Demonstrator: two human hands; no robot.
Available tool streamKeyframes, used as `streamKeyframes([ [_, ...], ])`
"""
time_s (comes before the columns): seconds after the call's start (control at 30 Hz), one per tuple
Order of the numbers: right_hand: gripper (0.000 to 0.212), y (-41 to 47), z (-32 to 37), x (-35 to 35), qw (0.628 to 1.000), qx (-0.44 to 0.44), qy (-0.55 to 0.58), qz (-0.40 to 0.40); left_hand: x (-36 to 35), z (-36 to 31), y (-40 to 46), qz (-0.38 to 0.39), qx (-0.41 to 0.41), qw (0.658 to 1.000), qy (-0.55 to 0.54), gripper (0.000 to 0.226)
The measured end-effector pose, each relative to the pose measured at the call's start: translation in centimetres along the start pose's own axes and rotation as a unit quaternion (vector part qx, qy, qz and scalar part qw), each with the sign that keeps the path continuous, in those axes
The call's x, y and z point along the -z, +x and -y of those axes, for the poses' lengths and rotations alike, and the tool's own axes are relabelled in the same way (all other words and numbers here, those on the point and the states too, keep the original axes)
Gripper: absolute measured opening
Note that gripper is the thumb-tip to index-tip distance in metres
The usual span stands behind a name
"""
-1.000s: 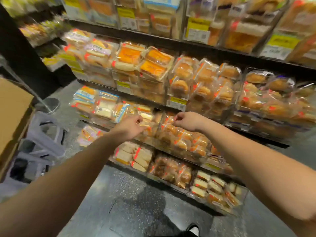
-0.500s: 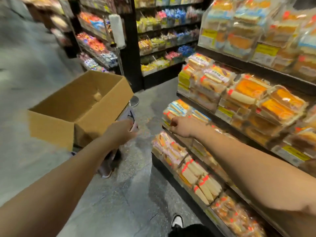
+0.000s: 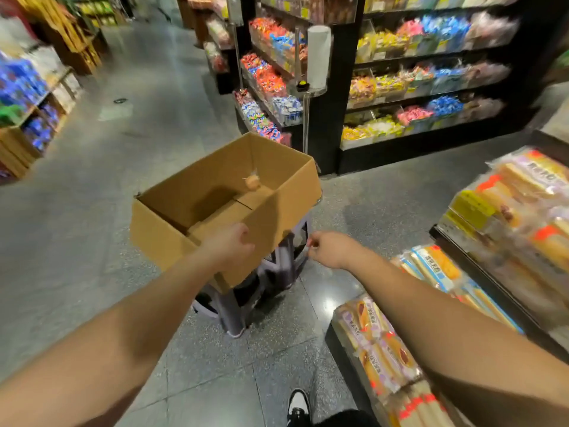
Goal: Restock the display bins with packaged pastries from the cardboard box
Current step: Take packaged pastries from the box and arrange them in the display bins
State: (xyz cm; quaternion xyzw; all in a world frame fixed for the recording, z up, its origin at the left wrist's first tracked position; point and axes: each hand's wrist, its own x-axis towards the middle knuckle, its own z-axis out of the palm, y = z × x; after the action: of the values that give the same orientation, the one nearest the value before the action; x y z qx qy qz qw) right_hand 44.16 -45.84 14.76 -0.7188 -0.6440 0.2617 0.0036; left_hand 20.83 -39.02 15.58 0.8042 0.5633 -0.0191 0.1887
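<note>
Since the earlier frames the view has swung away from the bins (image 3: 480, 272) and both hands have left the shelf for the box (image 3: 221, 195), which sits on a grey stool (image 3: 271, 272) in the aisle. The left hand (image 3: 229, 246) is now at the box's near wall; it is seen from the back, with the fingers curled under, and whether they grip the cardboard edge cannot be told. The right hand (image 3: 329, 249) hovers just beside the box's right corner, apart from it, its fingers loosely bent around nothing clearly visible. Inside the box only one pastry (image 3: 252, 181) shows, lying by the far wall, with bare cardboard floor around it. The bins to the right hold many wrapped pastries. This suggests the restocking is nearly finished: the last pack looks to be the next thing to fetch, and it calls for a reach well past the near wall, perhaps with the left hand steadying the box.
</note>
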Motion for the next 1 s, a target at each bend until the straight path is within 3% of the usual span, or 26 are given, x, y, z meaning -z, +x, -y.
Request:
streamKeyframes([
  [0.13,0.013,6.4,0.6,2.4,0.999,0.009,0.050,0.009,1.5,1.7,5.5,-0.015,0.031,0.999,-0.013,0.046],
  [0.5,0.043,20.8,3.4,4.0,0.998,-0.009,0.045,0.034,2.8,8.3,17.0,0.003,0.088,0.994,-0.071,0.046],
  [0.73,0.041,30.5,6.3,4.2,0.999,-0.040,0.011,-0.007,3.5,15.2,26.9,0.050,0.046,0.996,-0.057,0.047],
  [1.0,0.031,40.4,8.2,3.8,0.988,-0.137,-0.071,0.007,2.1,22.2,37.0,0.126,0.008,0.990,-0.059,0.044],
])
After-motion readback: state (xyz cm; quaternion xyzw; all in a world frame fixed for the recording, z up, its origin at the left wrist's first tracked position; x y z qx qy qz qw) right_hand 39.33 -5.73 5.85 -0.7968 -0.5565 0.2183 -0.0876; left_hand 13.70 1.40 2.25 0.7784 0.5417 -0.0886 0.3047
